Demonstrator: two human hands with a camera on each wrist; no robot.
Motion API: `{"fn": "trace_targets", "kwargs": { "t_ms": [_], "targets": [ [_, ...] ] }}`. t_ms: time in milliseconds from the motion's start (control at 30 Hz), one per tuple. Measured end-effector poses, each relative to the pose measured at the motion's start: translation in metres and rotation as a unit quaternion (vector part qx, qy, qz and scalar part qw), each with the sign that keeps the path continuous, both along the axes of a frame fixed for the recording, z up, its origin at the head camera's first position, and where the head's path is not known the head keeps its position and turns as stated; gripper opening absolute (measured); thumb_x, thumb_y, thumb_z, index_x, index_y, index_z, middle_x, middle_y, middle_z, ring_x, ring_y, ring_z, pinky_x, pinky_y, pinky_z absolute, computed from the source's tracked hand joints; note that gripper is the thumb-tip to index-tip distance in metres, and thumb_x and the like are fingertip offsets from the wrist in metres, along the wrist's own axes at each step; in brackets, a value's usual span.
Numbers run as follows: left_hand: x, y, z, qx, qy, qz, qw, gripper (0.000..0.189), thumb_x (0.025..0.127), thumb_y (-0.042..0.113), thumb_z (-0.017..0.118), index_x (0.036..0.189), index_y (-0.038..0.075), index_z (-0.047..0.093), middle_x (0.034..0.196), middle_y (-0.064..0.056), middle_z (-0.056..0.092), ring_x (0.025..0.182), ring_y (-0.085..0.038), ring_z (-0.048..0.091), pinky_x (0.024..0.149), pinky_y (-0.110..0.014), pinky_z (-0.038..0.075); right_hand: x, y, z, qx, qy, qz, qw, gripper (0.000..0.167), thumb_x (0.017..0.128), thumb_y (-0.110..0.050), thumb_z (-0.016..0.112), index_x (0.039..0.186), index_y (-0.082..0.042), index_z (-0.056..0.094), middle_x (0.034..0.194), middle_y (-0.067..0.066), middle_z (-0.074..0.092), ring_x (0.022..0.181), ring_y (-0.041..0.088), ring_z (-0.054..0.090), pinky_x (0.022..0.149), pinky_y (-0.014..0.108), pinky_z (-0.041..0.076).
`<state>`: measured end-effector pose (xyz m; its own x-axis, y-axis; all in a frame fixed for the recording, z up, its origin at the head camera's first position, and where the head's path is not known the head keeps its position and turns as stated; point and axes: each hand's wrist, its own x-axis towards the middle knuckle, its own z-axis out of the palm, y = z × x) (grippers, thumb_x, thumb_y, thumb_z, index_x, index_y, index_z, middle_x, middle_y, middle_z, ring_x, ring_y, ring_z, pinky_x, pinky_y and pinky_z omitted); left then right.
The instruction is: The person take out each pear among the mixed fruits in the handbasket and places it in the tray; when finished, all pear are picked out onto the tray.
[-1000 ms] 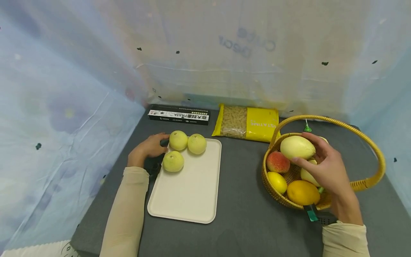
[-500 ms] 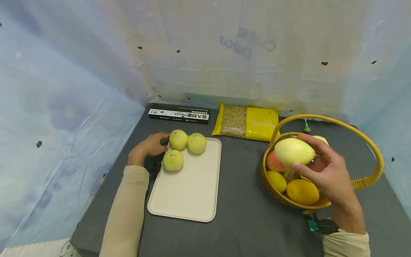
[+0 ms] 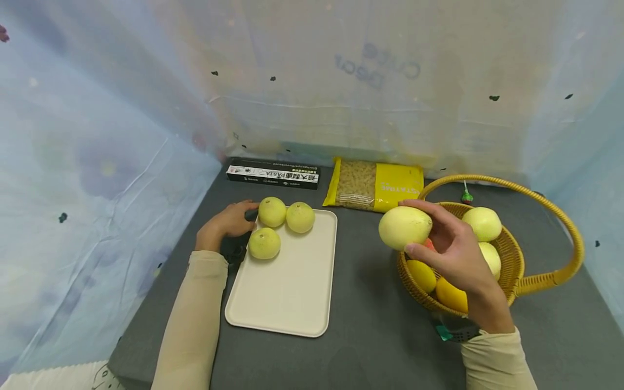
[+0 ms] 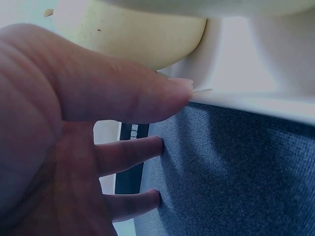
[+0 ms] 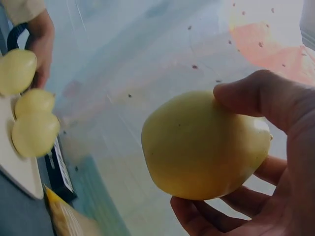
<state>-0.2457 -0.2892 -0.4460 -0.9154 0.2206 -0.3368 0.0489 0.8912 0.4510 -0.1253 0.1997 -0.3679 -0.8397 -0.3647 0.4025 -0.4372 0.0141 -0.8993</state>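
My right hand (image 3: 455, 252) holds a small pale-yellow melon (image 3: 404, 227) between thumb and fingers, raised above the left rim of the wicker basket (image 3: 512, 265). In the right wrist view the melon (image 5: 202, 147) shows smooth skin and a short stem end towards the palm. My left hand (image 3: 229, 222) stays at the upper left edge of the cream tray (image 3: 292, 292). Its thumb (image 4: 142, 98) touches the tray's rim, and two fingertips press on the dark table top. Three round pale-yellow melons (image 3: 265, 244) sit in the tray's far left corner.
Inside the basket lie more pale melons (image 3: 482, 223), a lemon-like yellow fruit (image 3: 421, 275), an orange-yellow fruit (image 3: 450, 295) and a partly hidden red one. Its tall handle (image 3: 575, 238) leans right. A black pasta box (image 3: 273, 173) and yellow pasta bag (image 3: 375, 184) lie behind.
My right hand has lifted the melon from among the basket's fruit and carried it left, past the basket's rim. My left hand and the tray have stayed put.
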Motion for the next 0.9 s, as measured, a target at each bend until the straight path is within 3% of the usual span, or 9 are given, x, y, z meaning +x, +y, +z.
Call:
{"fn": "trace_targets", "kwargs": {
  "t_ms": [67, 367, 533, 900],
  "targets": [
    [0.0, 0.0, 0.0, 0.0, 0.0, 0.001, 1.0, 0.072, 0.106, 0.02, 0.065, 0.172, 0.011, 0.039, 0.18, -0.027, 0.021, 0.163, -0.061, 0.016, 0.128, -0.08, 0.021, -0.005, -0.009, -0.002, 0.004, 0.001, 0.006, 1.0, 0.076, 0.086, 0.024, 0.074, 0.157, 0.005, 0.054, 0.154, 0.02, 0.058, 0.125, 0.021, 0.069, 0.104, 0.024, 0.059],
    [-0.001, 0.0, 0.0, -0.001, -0.002, 0.001, 1.0, 0.072, 0.105, 0.02, 0.066, 0.171, 0.01, 0.039, 0.18, -0.027, 0.023, 0.163, -0.059, 0.019, 0.128, -0.079, 0.022, -0.025, -0.056, -0.008, 0.061, 0.002, 0.031, 0.9976, 0.074, 0.088, 0.01, 0.084, 0.154, -0.007, 0.057, 0.151, 0.009, 0.061, 0.128, 0.02, 0.067, 0.108, 0.024, 0.057],
    [-0.001, -0.001, 0.0, -0.002, -0.003, 0.004, 1.0, 0.072, 0.105, 0.019, 0.066, 0.171, 0.01, 0.039, 0.18, -0.027, 0.022, 0.163, -0.06, 0.018, 0.128, -0.079, 0.021, -0.034, -0.085, -0.014, 0.067, 0.005, 0.052, 0.9964, 0.072, 0.089, 0.004, 0.087, 0.154, -0.008, 0.059, 0.152, 0.007, 0.063, 0.131, 0.023, 0.065, 0.113, 0.026, 0.055],
    [0.001, 0.0, 0.001, 0.001, -0.001, 0.003, 1.0, 0.071, 0.106, 0.02, 0.065, 0.171, 0.01, 0.039, 0.18, -0.026, 0.023, 0.164, -0.059, 0.017, 0.128, -0.079, 0.021, -0.052, -0.132, -0.047, 0.106, -0.014, 0.055, 0.9928, 0.07, 0.093, -0.011, 0.087, 0.157, -0.011, 0.059, 0.156, 0.005, 0.061, 0.133, 0.024, 0.066, 0.116, 0.043, 0.055]
  ]
}}
